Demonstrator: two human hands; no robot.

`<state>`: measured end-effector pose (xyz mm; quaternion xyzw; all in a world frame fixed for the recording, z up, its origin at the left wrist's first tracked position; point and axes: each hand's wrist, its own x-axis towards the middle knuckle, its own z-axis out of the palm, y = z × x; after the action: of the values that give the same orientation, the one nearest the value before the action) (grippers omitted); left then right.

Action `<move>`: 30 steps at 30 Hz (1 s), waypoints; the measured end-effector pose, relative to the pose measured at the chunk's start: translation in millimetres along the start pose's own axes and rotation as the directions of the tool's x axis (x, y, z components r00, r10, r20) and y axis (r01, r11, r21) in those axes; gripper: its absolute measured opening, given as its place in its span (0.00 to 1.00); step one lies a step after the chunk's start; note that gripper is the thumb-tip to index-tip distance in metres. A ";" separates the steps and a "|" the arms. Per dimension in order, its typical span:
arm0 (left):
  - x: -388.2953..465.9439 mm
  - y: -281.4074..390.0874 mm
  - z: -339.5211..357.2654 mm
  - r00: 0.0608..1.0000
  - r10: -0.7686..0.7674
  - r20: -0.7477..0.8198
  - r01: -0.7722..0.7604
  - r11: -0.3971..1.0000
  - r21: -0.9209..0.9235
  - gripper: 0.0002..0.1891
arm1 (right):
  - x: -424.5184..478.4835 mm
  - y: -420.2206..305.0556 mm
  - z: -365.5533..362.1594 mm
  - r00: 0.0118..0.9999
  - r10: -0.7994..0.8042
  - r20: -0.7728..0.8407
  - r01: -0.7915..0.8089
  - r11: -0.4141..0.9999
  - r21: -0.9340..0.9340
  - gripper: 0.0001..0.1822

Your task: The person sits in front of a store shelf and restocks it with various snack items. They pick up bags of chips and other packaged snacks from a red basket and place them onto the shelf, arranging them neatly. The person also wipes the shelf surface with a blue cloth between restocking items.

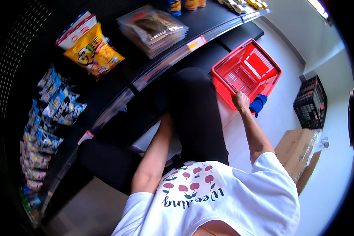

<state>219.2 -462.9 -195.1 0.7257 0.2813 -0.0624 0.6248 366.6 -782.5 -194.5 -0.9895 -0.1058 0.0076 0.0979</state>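
My right hand (pixel 241 101) grips the near rim of a red plastic shopping basket (pixel 221 88), which shows nothing inside and has floor beneath it. A dark blue cloth (pixel 258 103) hangs over the basket's near corner, just right of that hand. My left forearm reaches down beside my bent knee, and the left hand is hidden behind the leg. Before me, a black shelf (pixel 129 63) bears a yellow snack bag (pixel 94 53) leaning on white and red bags, and a stack of flat clear packages (pixel 153 28).
Several blue snack bags (pixel 65 107) and pink-and-white ones (pixel 37 160) line the shelf at left. Canisters (pixel 175 7) stand at the top. A black plastic crate (pixel 310 103) and a cardboard box (pixel 296 150) sit by the wall at right. Shelf edges lie close to my knees.
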 end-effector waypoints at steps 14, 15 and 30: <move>-18.7 -26.6 34.0 0.959 0.053 0.279 -0.104 0.979 0.173 0.19 | 1.2 40.2 19.2 0.989 0.090 0.116 -0.110 0.978 0.179 0.27; -31.1 -35.3 32.3 0.938 0.060 0.341 -0.137 0.968 0.208 0.19 | 4.5 60.4 34.6 0.984 0.162 0.070 -0.174 0.955 0.241 0.27; -145.0 -145.3 29.2 0.812 -0.238 0.533 0.177 0.970 0.164 0.20 | -1.6 12.5 -3.5 0.999 -0.033 0.006 0.032 0.987 0.157 0.21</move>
<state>35.3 -529.5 -263.8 0.6743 0.1645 -0.3503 0.6289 367.8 -795.5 -193.6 -0.9769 -0.1214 0.0187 0.1749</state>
